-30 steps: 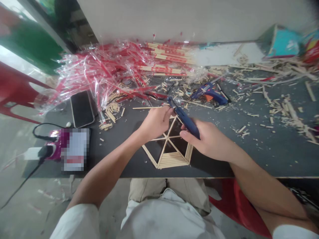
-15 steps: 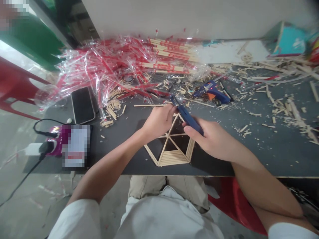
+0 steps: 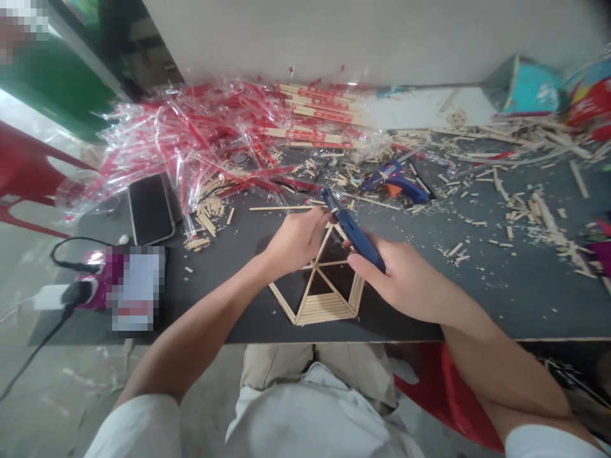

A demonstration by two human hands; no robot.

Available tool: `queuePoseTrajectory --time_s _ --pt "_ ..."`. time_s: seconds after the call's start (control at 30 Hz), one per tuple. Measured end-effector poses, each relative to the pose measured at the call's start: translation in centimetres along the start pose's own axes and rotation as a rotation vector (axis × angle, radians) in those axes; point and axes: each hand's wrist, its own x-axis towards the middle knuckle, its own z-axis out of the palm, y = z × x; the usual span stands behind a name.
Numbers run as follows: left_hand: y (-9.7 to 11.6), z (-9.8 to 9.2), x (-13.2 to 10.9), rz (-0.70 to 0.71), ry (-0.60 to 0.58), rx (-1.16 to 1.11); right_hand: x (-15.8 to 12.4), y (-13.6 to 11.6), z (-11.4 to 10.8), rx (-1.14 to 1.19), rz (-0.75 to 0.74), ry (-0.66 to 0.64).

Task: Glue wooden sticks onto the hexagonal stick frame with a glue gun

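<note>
My right hand (image 3: 401,273) is closed around a blue-handled cutter (image 3: 360,238), its narrow head pointing away and to the left. My left hand (image 3: 300,238) is pinched at the cutter's head. A thin wooden chopstick (image 3: 281,208) sticks out to the left from behind those fingers; its other end is hidden by the hand and the tool. Beneath both hands lies a six-sided frame of wooden sticks (image 3: 327,310) with spokes meeting at its middle. Its near side is filled with several parallel sticks. The hands cover part of its far side.
Beyond my hands, a blue hot glue gun (image 3: 401,181) lies among stick scraps. Red and clear wrappers (image 3: 191,133) and packed chopsticks (image 3: 315,114) pile at the back left. Phones (image 3: 151,210) and a purple power strip (image 3: 98,280) are at left. A turquoise cup (image 3: 532,89) lies back right.
The whole view has shifted slightly, so things appear a little lower and further left. Both hands keep their grips, with the cutter's head still at the left fingers.
</note>
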Motion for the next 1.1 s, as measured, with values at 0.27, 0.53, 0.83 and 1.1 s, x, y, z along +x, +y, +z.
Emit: queuePoseTrajectory --time_s 0.27,0.53,0.83,1.1 --pt "0.3 0.0 0.1 -0.001 0.030 0.012 -0.2 0.3 0.3 -0.016 -0.012 0.016" --pt "0.2 0.1 0.1 0.028 0.038 0.035 0.0 0.0 0.0 -0.049 -0.017 0.045" --pt "0.4 0.1 0.1 -0.016 0.014 0.037 0.9 1.1 0.7 -0.176 -0.009 0.069" --pt "0.5 -0.2 0.3 0.028 0.024 0.033 1.2 0.7 0.8 -0.181 0.001 0.056"
